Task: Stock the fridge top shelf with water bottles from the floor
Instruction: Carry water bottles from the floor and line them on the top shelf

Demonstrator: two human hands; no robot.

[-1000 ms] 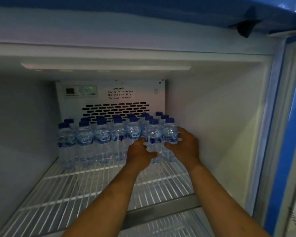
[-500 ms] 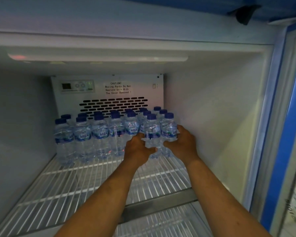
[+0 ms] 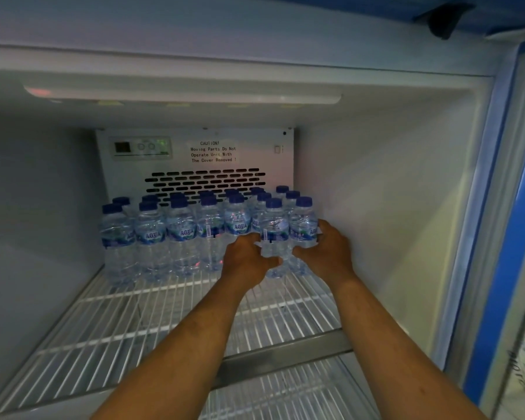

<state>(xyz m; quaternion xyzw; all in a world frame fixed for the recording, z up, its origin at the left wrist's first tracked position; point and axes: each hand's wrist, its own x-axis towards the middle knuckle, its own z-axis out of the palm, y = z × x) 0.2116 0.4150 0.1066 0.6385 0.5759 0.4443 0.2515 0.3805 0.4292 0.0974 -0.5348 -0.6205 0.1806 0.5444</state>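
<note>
Water bottles (image 3: 194,234) stand packed in rows at the wire shelf's (image 3: 134,322) back, leaving the front free, while left hand (image 3: 246,262) and right hand (image 3: 328,253) curl fingers around the two rightmost front bottles (image 3: 285,231), apparently seating them.

The fridge's white interior was dim. A long light strip (image 3: 182,97) ran across the ceiling above the hands, glowing faintly pink at its left end. Behind the hands, a back panel (image 3: 194,165) carried a small control display (image 3: 140,147), a printed caution notice (image 3: 213,151) and rows of dark vent slots (image 3: 205,180). The plain white side wall (image 3: 391,213) stood just right of the hands. Farther right was the blue-edged door frame (image 3: 497,237).
</note>
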